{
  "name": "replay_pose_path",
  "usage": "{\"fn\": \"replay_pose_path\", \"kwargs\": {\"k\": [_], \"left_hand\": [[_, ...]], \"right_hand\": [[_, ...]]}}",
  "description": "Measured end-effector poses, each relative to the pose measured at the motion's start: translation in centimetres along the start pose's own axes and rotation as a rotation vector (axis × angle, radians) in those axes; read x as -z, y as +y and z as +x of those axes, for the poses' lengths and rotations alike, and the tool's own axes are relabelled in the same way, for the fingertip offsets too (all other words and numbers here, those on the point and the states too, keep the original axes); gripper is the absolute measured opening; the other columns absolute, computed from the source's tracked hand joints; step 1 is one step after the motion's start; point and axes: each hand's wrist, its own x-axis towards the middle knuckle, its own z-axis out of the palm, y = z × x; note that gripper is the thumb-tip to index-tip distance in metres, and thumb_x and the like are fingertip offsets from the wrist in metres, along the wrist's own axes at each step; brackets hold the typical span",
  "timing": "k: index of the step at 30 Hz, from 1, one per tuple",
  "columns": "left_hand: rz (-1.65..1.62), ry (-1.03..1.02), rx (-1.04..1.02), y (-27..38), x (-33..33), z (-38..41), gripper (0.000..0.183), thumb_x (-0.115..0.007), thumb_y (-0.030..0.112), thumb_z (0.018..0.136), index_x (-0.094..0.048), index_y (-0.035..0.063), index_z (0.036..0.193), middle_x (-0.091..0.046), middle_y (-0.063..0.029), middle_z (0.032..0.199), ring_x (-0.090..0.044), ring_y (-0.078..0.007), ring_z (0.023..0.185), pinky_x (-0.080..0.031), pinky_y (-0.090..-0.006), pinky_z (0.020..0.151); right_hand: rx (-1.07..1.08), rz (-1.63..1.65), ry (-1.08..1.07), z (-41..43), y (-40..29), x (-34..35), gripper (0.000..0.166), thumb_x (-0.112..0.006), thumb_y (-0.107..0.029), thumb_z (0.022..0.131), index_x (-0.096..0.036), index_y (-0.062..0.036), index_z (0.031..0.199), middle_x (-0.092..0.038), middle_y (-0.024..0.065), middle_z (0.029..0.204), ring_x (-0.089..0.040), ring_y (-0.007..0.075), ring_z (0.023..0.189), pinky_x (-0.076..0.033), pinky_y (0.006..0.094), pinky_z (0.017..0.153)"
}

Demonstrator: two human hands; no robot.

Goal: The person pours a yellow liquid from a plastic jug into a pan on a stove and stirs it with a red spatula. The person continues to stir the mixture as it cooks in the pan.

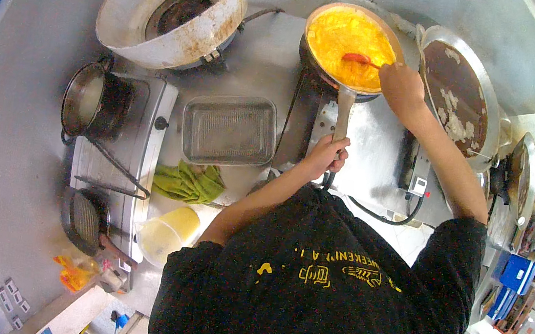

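Note:
Before me a long-handled frying pan (pixel 399 52) sits on a gas burner, its inside covered by a bright yellow mixture (pixel 340 33) that looks like beaten egg. My left hand (pixel 327 154) is wrapped around the lower end of the pan's handle (pixel 343 113). Over the pan's right rim, my right hand (pixel 402 91) grips a red spatula or spoon (pixel 356 58). The red head rests in or on the yellow mixture near its centre right. My right fingers hide most of the utensil's handle.
Right stands a wide pot (pixel 485 79) of brown contents with pale patches. A glass baking dish (pixel 229 131), a green cloth (pixel 188 181) and a jug of yellow liquid (pixel 177 226) lie left. Beyond are a shielded burner (pixel 129 19), a small pot (pixel 83 95) and a grill pan (pixel 80 220).

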Motion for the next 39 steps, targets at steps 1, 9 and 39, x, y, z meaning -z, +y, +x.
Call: {"fn": "replay_pose_path", "kwargs": {"k": [1,9,39], "left_hand": [[0.008,-0.004,-0.002,0.0,0.1,0.0,0.017,-0.052,0.019,0.091,-0.039,0.0107,0.085,-0.043,-0.0004,0.059,-0.035,-0.0077,0.039,-0.024,-0.0245,0.033],[0.023,0.022,0.003,0.4,-0.3,-0.3,0.017,-0.054,0.018,0.09,-0.039,0.011,0.087,-0.043,-0.001,0.06,-0.037,-0.0079,0.041,-0.025,-0.0238,0.033],[-0.011,0.031,-0.016,0.0,0.1,-0.1,0.017,-0.056,0.019,0.089,-0.043,0.0088,0.091,-0.045,-0.0017,0.063,-0.036,-0.0078,0.04,-0.025,-0.0245,0.033]], "right_hand": [[-0.023,0.011,0.026,0.8,0.0,-0.9,0.019,-0.052,-0.013,0.084,-0.069,-0.0061,0.082,-0.068,0.0134,0.081,-0.069,0.0251,0.075,-0.056,0.0356,0.061],[-0.097,0.006,0.102,6.2,1.8,-4.2,0.021,-0.048,-0.014,0.086,-0.066,-0.0046,0.092,-0.068,0.0136,0.085,-0.068,0.0282,0.078,-0.056,0.0389,0.064],[0.029,-0.072,0.206,3.7,6.6,-6.4,0.023,-0.051,-0.017,0.087,-0.058,-0.0156,0.109,-0.063,0.0129,0.086,-0.066,0.0311,0.072,-0.054,0.0431,0.06]]}}
